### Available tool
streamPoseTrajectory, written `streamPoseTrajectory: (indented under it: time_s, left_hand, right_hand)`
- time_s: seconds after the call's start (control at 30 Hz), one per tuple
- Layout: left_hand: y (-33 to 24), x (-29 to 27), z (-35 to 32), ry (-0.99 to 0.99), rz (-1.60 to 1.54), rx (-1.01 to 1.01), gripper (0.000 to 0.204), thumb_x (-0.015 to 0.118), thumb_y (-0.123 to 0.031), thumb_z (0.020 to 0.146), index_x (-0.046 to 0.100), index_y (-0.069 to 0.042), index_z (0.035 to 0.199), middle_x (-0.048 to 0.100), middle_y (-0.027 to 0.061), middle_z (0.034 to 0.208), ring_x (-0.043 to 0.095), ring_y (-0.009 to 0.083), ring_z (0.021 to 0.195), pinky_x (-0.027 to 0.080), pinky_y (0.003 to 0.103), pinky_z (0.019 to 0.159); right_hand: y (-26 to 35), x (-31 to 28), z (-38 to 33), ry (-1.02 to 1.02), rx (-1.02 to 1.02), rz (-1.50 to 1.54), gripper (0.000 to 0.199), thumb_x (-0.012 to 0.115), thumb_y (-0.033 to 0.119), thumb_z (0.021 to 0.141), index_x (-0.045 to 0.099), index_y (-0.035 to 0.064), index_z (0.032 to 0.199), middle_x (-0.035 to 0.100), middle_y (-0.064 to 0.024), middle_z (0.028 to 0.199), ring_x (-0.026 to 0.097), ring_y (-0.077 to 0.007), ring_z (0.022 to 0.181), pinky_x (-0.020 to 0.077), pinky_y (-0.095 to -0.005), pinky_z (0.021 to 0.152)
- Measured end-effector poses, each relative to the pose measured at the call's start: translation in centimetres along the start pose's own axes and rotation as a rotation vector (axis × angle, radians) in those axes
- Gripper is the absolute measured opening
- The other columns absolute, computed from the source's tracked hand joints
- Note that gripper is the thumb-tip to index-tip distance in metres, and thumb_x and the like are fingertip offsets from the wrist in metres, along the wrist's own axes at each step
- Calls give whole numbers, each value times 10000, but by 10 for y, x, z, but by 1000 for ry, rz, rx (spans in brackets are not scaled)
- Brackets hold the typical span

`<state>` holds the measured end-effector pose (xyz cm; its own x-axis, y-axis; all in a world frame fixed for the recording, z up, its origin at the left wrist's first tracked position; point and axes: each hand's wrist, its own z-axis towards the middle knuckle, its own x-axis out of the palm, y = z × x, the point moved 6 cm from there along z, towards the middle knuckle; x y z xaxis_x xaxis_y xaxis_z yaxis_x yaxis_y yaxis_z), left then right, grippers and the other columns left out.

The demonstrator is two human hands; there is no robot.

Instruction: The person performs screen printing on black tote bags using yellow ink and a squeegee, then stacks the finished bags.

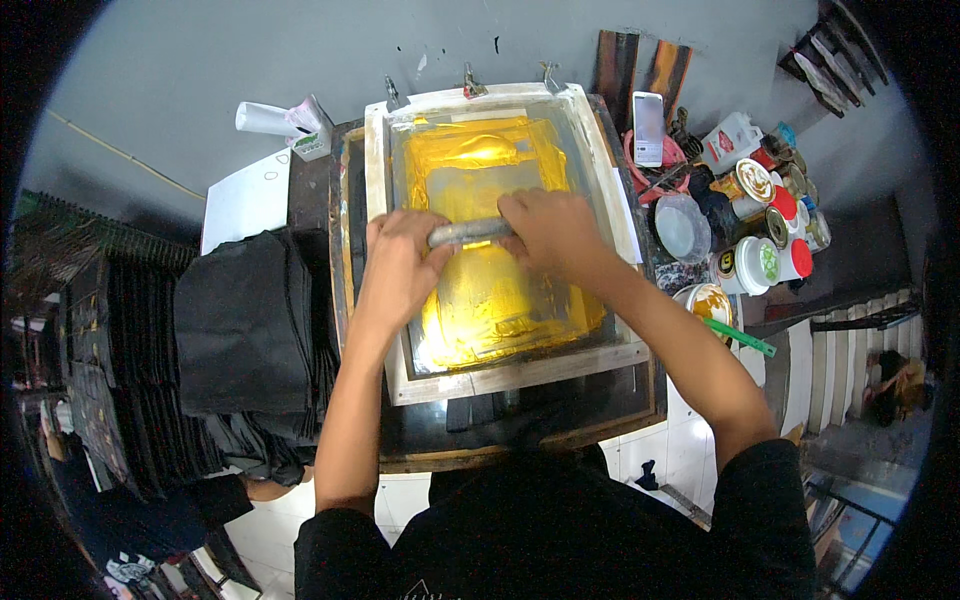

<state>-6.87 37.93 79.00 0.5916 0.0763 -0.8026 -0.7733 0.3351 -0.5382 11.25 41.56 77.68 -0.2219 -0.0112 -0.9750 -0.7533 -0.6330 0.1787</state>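
A wooden-framed printing screen (520,374) lies on a dark board, its mesh smeared with yellow ink (490,318). Across the middle of the mesh is a squeegee (467,233) with a worn grey handle. My left hand (398,258) grips its left end, thumb toward me. At the other end my right hand (556,232) is closed round it, slightly smeared by motion. The squeegee's blade is mostly hidden by its handle and my hands. A thick mound of yellow ink (485,150) sits at the far end of the mesh.
Metal clamps (470,82) hold the screen's far edge. A stack of black fabric pieces (245,325) stands at the left. Crowding the right are ink tubs (750,265), a clear bowl (683,228), a phone (648,130) and a green-handled tool (742,338). Another person (895,385) is at far right.
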Motion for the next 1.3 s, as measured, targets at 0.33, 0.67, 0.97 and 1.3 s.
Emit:
streamPoseTrajectory:
  time_s: [0.33, 0.67, 0.97, 1.3]
  left_hand:
    - [-50, -2, -109, 90, -68, -18, 297, 771, -106, 822, 707, -21, 1099, 717, 138, 1074, 632, 301, 1101, 353, 448, 1057]
    - [-10, 7, -188, -97, 357, 16, 1060, 867, -494, 730, 368, -32, 1543, 395, 174, 1608, 283, 378, 1525, 80, 588, 1233]
    - [-16, -58, -133, -687, -452, -158, 929, 891, -362, 780, 416, 48, 1465, 514, 280, 1446, 489, 386, 1367, 420, 497, 1093]
    - [90, 12, -111, -205, 166, -591, 416, 773, -270, 886, 643, 84, 1061, 664, 259, 1066, 636, 437, 991, 499, 479, 896]
  right_hand:
    - [66, 3, -100, -27, -71, -1, 313, 737, 242, 764, 600, 66, 984, 655, -96, 920, 671, -286, 853, 534, -420, 712]
    - [77, -4, -137, -251, -115, 32, 240, 647, 166, 808, 630, 94, 1037, 652, -69, 982, 659, -253, 929, 526, -410, 816]
    - [75, -174, -83, -693, -187, -121, 401, 707, 139, 714, 687, 78, 1109, 703, -108, 1061, 683, -321, 944, 532, -436, 814]
    - [43, -287, 22, -686, -62, -100, 165, 630, 96, 873, 669, -10, 993, 711, -239, 882, 691, -417, 809, 545, -497, 747]
